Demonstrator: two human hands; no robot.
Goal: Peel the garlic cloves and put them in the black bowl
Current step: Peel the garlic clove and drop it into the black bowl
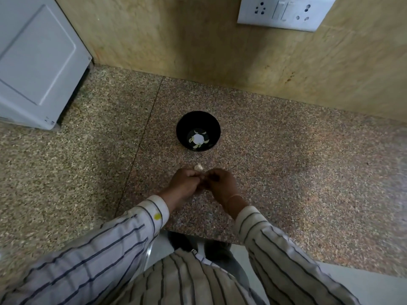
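Garlic (198,167) lies just beyond left hand (184,183) and right hand (220,183), curled together, probably pinching a hidden clove. Squeezed, it may shoot off the table's (286,172) front edge.

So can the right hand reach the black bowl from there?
Probably yes. The black bowl sits just beyond the right hand, with only bare counter and a small garlic piece between. But it and the left hand seem busy pinching something hidden between them.

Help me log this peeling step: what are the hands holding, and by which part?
Cannot be told: the left hand and right hand meet with curled fingertips, hiding whatever is between them.
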